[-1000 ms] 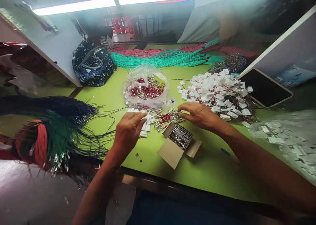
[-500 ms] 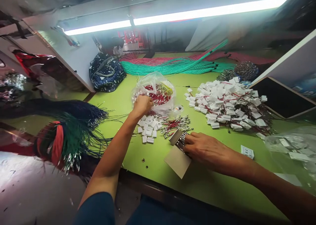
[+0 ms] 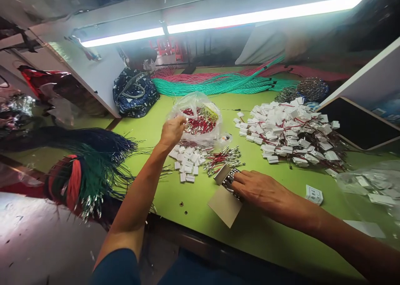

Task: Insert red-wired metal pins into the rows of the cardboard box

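1. The left hand point(image 3: 171, 131) hung at the mouth of the plastic bag point(image 3: 201, 124) of red-wired terminals, its fingers point(image 3: 178, 121) bunched together (whether they pinched the plastic, I could not tell).
2. The right hand point(image 3: 261, 191) lay over the open box point(image 3: 225, 205) near the front edge of the bench point(image 3: 259, 243), its fingers point(image 3: 242, 178) spread on the metal terminals point(image 3: 229, 177) inside.
3. A small heap of white connectors point(image 3: 186, 163) sat just below the bag; a larger heap point(image 3: 293, 137) lay toward the bench's right side.
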Action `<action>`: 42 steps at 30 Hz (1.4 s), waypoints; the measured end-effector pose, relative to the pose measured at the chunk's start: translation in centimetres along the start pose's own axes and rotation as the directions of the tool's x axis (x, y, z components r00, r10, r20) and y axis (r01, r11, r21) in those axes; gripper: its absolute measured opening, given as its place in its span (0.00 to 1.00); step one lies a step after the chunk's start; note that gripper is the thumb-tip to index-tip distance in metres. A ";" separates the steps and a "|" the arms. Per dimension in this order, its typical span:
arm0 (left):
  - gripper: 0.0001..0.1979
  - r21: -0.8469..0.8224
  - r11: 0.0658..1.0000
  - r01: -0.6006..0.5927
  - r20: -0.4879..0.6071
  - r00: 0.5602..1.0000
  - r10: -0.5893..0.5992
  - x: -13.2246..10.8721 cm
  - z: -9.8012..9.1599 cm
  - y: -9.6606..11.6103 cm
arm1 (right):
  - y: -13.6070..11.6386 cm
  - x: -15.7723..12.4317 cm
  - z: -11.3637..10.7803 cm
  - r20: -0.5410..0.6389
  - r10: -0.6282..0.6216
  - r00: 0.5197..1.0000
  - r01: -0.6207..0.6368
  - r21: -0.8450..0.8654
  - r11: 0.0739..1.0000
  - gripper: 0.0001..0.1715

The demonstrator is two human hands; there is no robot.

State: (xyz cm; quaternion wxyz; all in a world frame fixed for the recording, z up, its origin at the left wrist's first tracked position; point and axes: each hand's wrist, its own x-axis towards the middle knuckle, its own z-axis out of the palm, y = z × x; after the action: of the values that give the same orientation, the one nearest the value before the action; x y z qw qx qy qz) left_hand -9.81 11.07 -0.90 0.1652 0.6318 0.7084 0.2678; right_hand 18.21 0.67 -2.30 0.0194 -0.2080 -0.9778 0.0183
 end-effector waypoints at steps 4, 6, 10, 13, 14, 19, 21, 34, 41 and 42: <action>0.06 -0.458 0.879 0.130 0.116 0.990 -0.086 -3.3 -0.1 -0.5 | -0.2 -0.1 -0.4 -0.015 -0.031 0.999 0.031 -0.018 0.999 0.14; 0.07 -0.632 0.743 0.222 0.227 0.969 -0.096 -5.3 0.1 -0.2 | -0.2 -0.1 -0.4 -0.015 -0.045 0.999 0.045 -0.031 0.999 0.14; 0.12 -0.751 0.565 0.343 0.387 0.921 -0.044 -8.7 0.6 1.2 | -0.3 -0.2 0.3 -0.008 -0.041 0.999 0.040 -0.100 0.994 0.13; 0.15 -0.785 0.482 0.390 0.438 0.899 -0.014 -10.2 1.0 2.0 | -0.6 -0.4 0.9 0.000 -0.002 1.000 0.002 -0.168 0.986 0.12; 0.16 -0.791 0.467 0.396 0.445 0.896 -0.006 -10.5 1.1 2.1 | -0.7 -0.4 1.0 -0.003 0.013 1.000 -0.013 -0.186 0.982 0.12; 0.16 -0.794 0.457 0.400 0.453 0.891 0.007 -11.4 1.9 2.3 | -1.2 -0.7 0.9 0.014 0.067 0.998 -0.062 -0.216 0.974 0.12; 0.15 -0.789 0.463 0.404 0.457 0.890 0.002 -11.6 2.3 2.2 | -1.3 -0.7 0.7 0.040 0.072 0.997 -0.062 -0.217 0.974 0.11; 0.18 -0.847 0.225 0.481 0.484 0.874 -0.046 -13.0 2.6 3.8 | -1.7 -0.4 -1.0 0.128 0.069 0.989 -0.056 -0.107 0.993 0.10; 0.16 -0.838 -0.022 0.546 0.545 0.832 -0.105 -14.4 2.8 4.8 | -1.3 -0.3 -1.2 0.130 0.093 0.987 -0.081 -0.100 0.992 0.10; 0.15 -0.837 -0.036 0.546 0.547 0.830 -0.109 -14.5 2.9 5.0 | -1.3 -0.4 -1.2 0.114 0.078 0.990 -0.068 -0.089 0.994 0.11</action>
State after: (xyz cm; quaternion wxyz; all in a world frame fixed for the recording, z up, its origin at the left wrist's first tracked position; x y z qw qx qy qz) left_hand -2.02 -2.36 -1.83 0.7188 0.1861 0.4236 0.5188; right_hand 18.13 -0.61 -1.01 -0.0478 -0.2430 -0.9688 -0.0105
